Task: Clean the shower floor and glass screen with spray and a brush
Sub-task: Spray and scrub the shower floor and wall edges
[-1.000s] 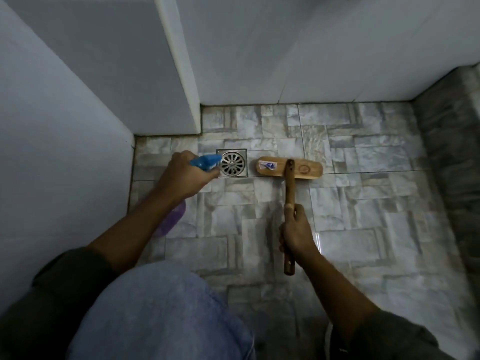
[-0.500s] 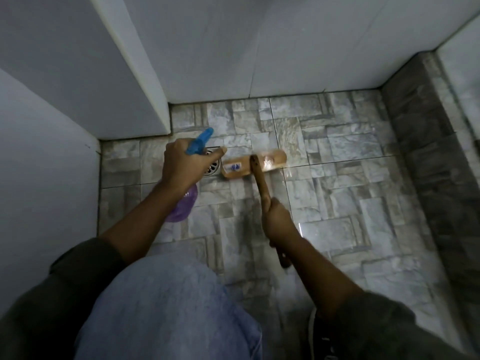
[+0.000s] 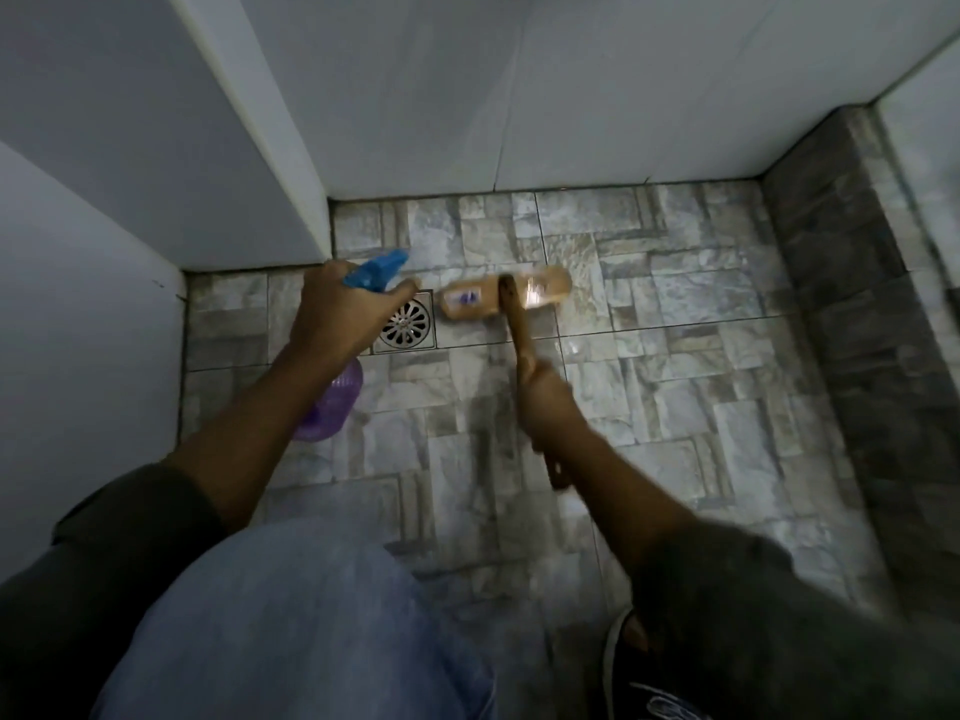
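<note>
right grip (image 3: 545, 402) on blurred brush (image 3: 511, 314) (spray bottle (image 3: 335, 402) half behind left wrist (image 3: 306, 366))

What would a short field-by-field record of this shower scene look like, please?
Left hand: grips the spray bottle by its blue trigger head
Right hand: grips the wooden brush by its handle
Brush head: on the floor tiles, just right of the drain

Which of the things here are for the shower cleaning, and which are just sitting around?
For the job: spray bottle gripped by left hand; wooden brush gripped by right hand; shower floor.
Just there: floor drain; white wall; shoe.
</note>
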A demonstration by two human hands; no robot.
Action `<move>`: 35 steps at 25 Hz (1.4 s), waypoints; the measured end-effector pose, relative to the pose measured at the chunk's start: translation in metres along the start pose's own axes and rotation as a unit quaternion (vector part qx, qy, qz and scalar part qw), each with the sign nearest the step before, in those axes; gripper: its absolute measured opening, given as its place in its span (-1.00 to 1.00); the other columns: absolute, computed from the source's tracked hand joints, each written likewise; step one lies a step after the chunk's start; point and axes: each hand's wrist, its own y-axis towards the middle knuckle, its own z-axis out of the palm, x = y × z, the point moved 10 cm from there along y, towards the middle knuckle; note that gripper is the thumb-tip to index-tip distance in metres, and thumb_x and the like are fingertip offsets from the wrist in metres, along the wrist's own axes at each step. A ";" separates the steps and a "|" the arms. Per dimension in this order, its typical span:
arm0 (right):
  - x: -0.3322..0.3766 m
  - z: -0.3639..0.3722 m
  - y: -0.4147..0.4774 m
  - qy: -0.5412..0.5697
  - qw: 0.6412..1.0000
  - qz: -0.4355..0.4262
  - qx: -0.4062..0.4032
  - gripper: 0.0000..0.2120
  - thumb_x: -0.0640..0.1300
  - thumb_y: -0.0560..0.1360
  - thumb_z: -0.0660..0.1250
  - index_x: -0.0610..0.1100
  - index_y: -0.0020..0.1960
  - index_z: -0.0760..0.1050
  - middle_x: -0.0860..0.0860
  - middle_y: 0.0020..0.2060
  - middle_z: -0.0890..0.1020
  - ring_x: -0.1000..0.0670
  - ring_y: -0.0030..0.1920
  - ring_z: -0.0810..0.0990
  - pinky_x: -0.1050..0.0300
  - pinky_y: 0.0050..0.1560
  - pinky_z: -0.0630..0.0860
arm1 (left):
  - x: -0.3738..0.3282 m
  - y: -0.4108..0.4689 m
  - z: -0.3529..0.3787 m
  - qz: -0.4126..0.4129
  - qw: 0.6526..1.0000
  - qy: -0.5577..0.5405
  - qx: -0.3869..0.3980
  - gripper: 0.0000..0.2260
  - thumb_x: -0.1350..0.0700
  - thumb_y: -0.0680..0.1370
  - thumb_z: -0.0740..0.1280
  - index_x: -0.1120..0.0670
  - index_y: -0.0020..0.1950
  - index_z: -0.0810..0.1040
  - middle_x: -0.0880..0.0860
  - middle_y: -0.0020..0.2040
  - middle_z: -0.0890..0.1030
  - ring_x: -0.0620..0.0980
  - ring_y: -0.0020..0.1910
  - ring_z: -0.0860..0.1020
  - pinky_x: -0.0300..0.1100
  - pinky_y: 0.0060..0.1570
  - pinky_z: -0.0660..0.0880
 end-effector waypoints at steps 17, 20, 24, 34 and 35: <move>0.131 0.036 0.070 0.023 0.999 -0.025 0.039 -0.57 0.10 0.72 -0.04 -0.23 0.16 0.40 -0.12 -0.24 0.51 -0.10 -0.33 0.50 -0.01 -0.35 0.52 | 0.033 -0.013 -0.068 0.015 0.994 -0.013 -0.109 -0.65 -0.10 0.43 0.53 0.16 -0.26 0.56 0.07 -0.34 0.60 0.01 -0.37 0.57 -0.18 -0.25 0.51; 0.138 0.082 0.057 -0.025 0.992 -0.052 0.110 -0.65 0.05 0.72 -0.02 -0.21 0.15 0.36 -0.12 -0.24 0.51 -0.06 -0.40 0.44 0.07 -0.44 0.43 | 0.032 -0.020 -0.084 0.013 0.992 -0.009 -0.125 -0.69 -0.04 0.45 0.53 0.18 -0.18 0.57 0.11 -0.29 0.62 0.03 -0.33 0.58 -0.23 -0.27 0.48; 0.123 0.066 0.079 -0.004 0.999 -0.025 0.028 -0.57 0.13 0.70 0.00 -0.21 0.15 0.43 -0.19 -0.02 0.61 -0.19 -0.15 0.61 -0.14 -0.17 0.62 | 0.031 -0.029 -0.107 0.026 0.989 -0.005 -0.145 -0.71 0.00 0.47 0.53 0.20 -0.17 0.57 0.11 -0.28 0.60 -0.06 -0.36 0.51 -0.37 -0.33 0.38; 0.131 0.083 0.090 0.058 0.998 -0.011 -0.009 -0.49 0.16 0.70 -0.04 -0.23 0.30 0.41 -0.20 0.12 0.61 -0.19 0.06 0.64 -0.09 -0.01 0.62 | 0.039 -0.039 -0.112 0.033 0.987 -0.025 -0.153 -0.72 0.01 0.46 0.53 0.21 -0.16 0.58 0.13 -0.26 0.64 0.10 -0.26 0.62 -0.22 -0.22 0.49; 0.121 0.074 0.092 0.084 0.996 0.018 -0.040 -0.49 0.17 0.70 -0.03 -0.22 0.32 0.40 -0.20 0.12 0.61 -0.18 0.06 0.64 -0.08 0.01 0.62 | 0.038 -0.038 -0.113 0.037 0.988 -0.024 -0.148 -0.72 0.01 0.47 0.52 0.20 -0.16 0.58 0.13 -0.25 0.63 0.10 -0.27 0.62 -0.19 -0.21 0.52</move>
